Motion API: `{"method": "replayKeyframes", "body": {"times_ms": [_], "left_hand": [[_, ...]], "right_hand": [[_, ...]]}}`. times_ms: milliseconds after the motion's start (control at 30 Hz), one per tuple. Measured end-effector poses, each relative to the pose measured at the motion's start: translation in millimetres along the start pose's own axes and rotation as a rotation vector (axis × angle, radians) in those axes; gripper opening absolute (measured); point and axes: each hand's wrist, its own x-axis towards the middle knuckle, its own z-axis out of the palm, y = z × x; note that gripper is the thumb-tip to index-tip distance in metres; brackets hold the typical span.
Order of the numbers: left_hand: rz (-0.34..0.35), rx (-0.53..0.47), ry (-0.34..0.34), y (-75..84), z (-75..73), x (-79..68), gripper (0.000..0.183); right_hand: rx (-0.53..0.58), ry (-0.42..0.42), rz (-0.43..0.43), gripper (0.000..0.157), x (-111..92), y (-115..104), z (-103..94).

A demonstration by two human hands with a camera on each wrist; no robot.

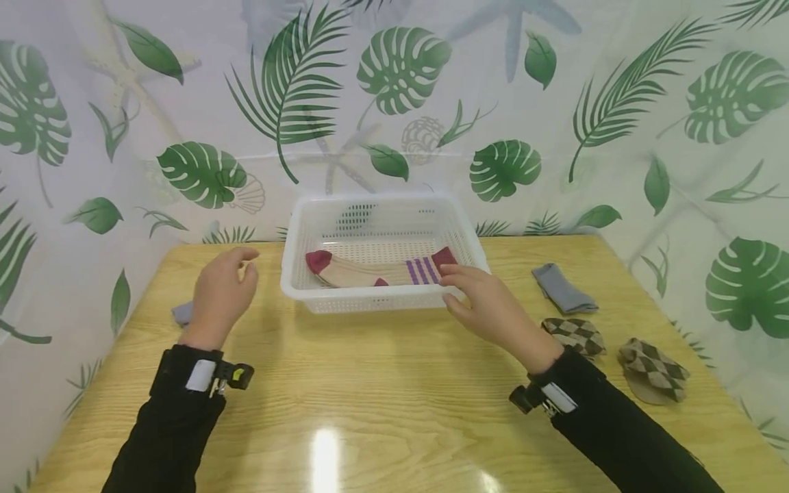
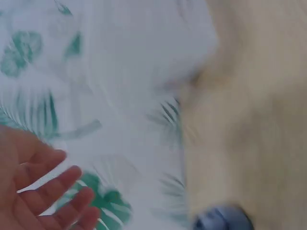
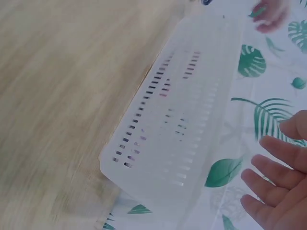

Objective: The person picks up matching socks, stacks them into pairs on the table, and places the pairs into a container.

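I see the left hand (image 1: pixel 223 291) and right hand (image 1: pixel 487 305), both empty with relaxed fingers, flanking the white basket (image 1: pixel 382 294) on the desk (image 1: pixel 345 390), in which beige socks (image 1: pixel 370 272) lie, probably light, limp, and best pinched at the striped right end (image 1: pixel 422 271).

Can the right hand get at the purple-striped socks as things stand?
Probably yes: the right hand is empty and appears beside the white plastic basket, whose open top leaves the purple-striped socks uncovered.
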Motion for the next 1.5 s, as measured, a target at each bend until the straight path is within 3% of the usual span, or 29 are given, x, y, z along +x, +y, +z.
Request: {"method": "replayKeyframes", "body": {"times_ms": [100, 233, 333, 467, 567, 667, 800, 900, 1033, 1133, 1300, 1500], "left_hand": [[-0.108, 0.085, -0.115, -35.1, -3.2, -8.8, 0.038], [-0.149, 0.173, -0.226, -71.0, 7.8, -16.0, 0.042], [-0.141, 0.211, -0.248, -85.3, 20.2, -19.7, 0.04], [-0.136, 0.215, -0.27, -86.2, 30.9, -24.4, 0.04], [-0.122, 0.223, -0.293, -75.8, 34.2, -29.2, 0.038], [-0.068, 0.263, -0.318, -57.6, 38.9, -36.0, 0.024], [0.02, 0.331, -0.369, -20.1, 52.0, -51.0, 0.007], [0.092, 0.361, -0.404, 13.5, 64.2, -65.4, 0.01], [0.242, 0.308, -0.357, 51.4, 82.1, -81.8, 0.015], [0.315, 0.253, -0.311, 72.0, 97.3, -86.0, 0.015], [0.315, 0.142, -0.365, 91.4, 111.9, -84.5, 0.016], [0.258, 0.09, -0.413, 90.6, 101.9, -79.0, 0.033]], "right_hand": [[0.014, -0.017, -0.033, 0.027, -18, -3, -5.1], [0.026, -0.025, -0.05, 0.026, -31, -5, -6.6], [0.033, -0.03, -0.067, 0.025, -35, -6, -5.2], [0.043, -0.05, -0.095, 0.023, -38, -6, -0.7], [0.052, -0.07, -0.108, 0.022, -40, -7, 3.4], [0.058, -0.087, -0.111, 0.022, -43, -7, 6.7], [0.062, -0.115, -0.106, 0.021, -47, -7, 11.2], [0.071, -0.148, -0.098, 0.021, -50, -8, 15.9], [0.078, -0.186, -0.083, 0.021, -52, -10, 24.5], [0.075, -0.193, -0.063, 0.02, -51, -12, 33.7], [0.09, -0.221, 0.003, 0.016, -41, -26, 55.4], [0.128, -0.314, 0.102, 0.01, -26, -44, 80.1]]}}
